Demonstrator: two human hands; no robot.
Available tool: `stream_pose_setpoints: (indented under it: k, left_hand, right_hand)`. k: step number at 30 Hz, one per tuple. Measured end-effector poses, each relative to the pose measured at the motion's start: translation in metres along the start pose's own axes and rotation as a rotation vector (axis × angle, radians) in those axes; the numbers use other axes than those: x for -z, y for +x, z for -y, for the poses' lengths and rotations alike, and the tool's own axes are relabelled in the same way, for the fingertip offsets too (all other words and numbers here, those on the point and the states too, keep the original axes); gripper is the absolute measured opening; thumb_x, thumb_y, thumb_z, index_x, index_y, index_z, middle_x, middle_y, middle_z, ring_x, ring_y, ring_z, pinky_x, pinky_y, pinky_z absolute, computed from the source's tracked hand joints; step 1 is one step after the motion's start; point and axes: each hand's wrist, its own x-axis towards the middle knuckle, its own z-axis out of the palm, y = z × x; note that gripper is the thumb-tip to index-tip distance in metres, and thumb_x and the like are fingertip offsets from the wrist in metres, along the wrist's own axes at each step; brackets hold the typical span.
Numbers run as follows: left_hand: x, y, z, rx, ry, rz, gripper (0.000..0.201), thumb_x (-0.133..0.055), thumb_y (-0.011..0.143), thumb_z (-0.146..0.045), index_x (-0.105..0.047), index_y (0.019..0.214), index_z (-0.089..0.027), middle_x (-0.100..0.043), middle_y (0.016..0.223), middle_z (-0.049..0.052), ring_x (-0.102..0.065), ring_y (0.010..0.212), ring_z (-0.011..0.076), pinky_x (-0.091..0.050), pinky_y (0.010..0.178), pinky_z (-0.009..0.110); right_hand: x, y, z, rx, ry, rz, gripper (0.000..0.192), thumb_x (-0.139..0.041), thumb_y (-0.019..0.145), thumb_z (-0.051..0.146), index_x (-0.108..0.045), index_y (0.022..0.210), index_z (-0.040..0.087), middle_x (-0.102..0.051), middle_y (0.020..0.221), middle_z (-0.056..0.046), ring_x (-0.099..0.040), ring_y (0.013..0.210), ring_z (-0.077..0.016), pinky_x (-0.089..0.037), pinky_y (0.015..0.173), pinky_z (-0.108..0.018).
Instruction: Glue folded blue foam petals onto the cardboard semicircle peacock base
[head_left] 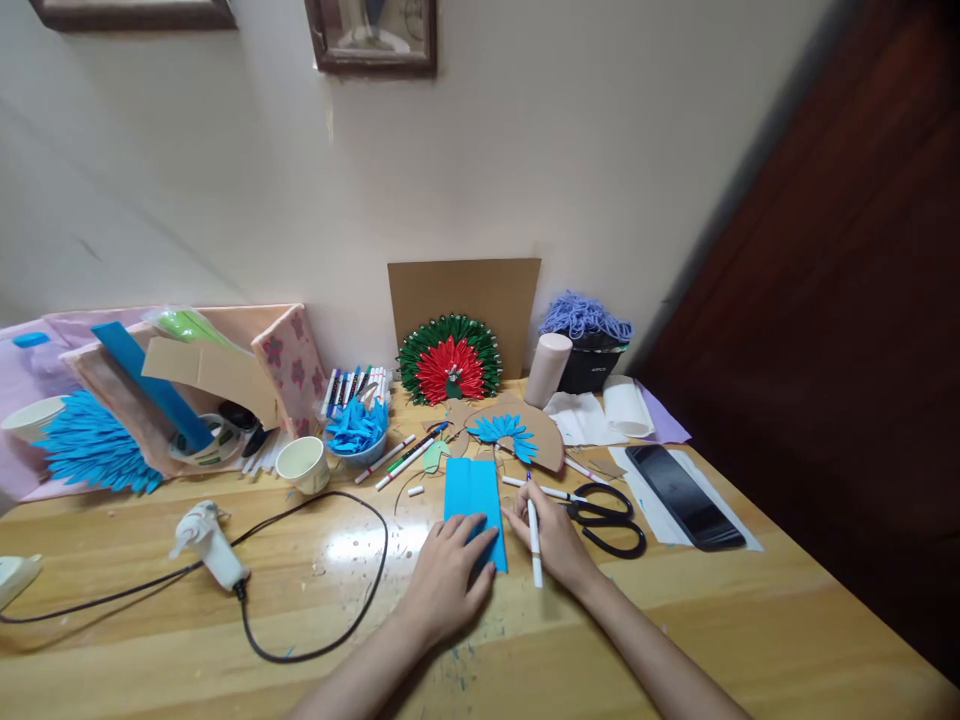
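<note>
A folded strip of blue paper lies on the wooden table in front of me. My left hand rests flat on its lower half, fingers spread. Beside the paper's right edge, my right hand is closed around a white marker, whose tip end points away from me. Just beyond the paper sits a brown cardboard fan shape with blue paper petals along its left part. Black-handled scissors lie right of my right hand, their blades partly hidden behind it.
A white glue gun with a looping black cord lies at left. Nearby stand a paper cup and a bowl of blue pieces. A phone lies at right. A red and green petal fan leans on cardboard at the back.
</note>
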Motion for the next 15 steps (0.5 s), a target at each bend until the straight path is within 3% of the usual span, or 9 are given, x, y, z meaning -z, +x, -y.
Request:
stream_pose_setpoints:
  k: [3, 9, 15]
  left_hand:
    - [-0.001, 0.001, 0.0, -0.017, 0.061, 0.013, 0.039, -0.043, 0.084, -0.029, -0.048, 0.122, -0.027, -0.048, 0.127, 0.005, -0.045, 0.106, 0.0242, -0.037, 0.086, 0.041]
    - [-0.006, 0.002, 0.002, -0.031, 0.124, -0.038, 0.034, -0.038, 0.087, -0.027, -0.051, 0.118, -0.026, -0.055, 0.12, 0.004, -0.047, 0.1, 0.022, -0.037, 0.082, 0.039]
    - [-0.004, 0.001, 0.008, -0.021, 0.253, -0.112, 0.029, -0.035, 0.087, -0.025, -0.063, 0.084, -0.019, -0.063, 0.079, 0.008, -0.05, 0.082, 0.0232, -0.036, 0.072, 0.039]
  right_hand:
    - [0.002, -0.005, 0.0, 0.087, 0.006, 0.1, 0.01, -0.043, 0.088, 0.029, -0.049, 0.087, 0.022, -0.06, 0.082, -0.003, -0.058, 0.072, -0.0155, -0.045, 0.067, -0.026]
    - [0.003, -0.017, -0.011, 0.221, -0.086, 0.241, 0.022, -0.041, 0.088, 0.022, -0.055, 0.107, 0.023, -0.064, 0.098, -0.006, -0.059, 0.09, -0.0172, -0.045, 0.079, -0.028]
    - [0.008, -0.014, -0.015, 0.254, -0.107, 0.301, 0.023, -0.06, 0.078, 0.029, -0.059, 0.101, 0.023, -0.064, 0.105, -0.007, -0.057, 0.096, -0.021, -0.044, 0.085, -0.034]
